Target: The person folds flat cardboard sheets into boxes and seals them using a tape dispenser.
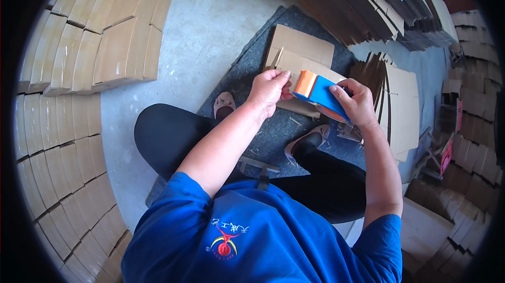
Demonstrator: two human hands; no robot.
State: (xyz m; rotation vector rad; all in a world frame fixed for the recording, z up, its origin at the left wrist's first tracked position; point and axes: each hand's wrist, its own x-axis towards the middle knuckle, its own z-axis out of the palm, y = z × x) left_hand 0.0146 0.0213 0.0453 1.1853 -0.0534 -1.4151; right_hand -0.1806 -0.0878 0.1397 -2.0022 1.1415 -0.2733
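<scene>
Right hand (359, 104) grips blue tape dispenser (326, 93).
Left hand (267, 91) narrowly curled, contents unclear; cardboard (307, 46) near mat's (243, 67) far corner; shirt (300, 230) bears white lettering (230, 225).

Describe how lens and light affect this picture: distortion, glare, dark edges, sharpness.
In the head view, the stacked boxes at left bend along the fisheye rim; the corners go black; the concrete floor looks brightest near the top; glossy highlights streak those boxes; the tape dispenser in the right hand looks fairly sharp.

From here, open: dark-grey flat mat (252, 57), far left edge | blocked: brown flat cardboard pieces (307, 46), beyond centre; upright brown cardboard stack (402, 99), right edge
</scene>
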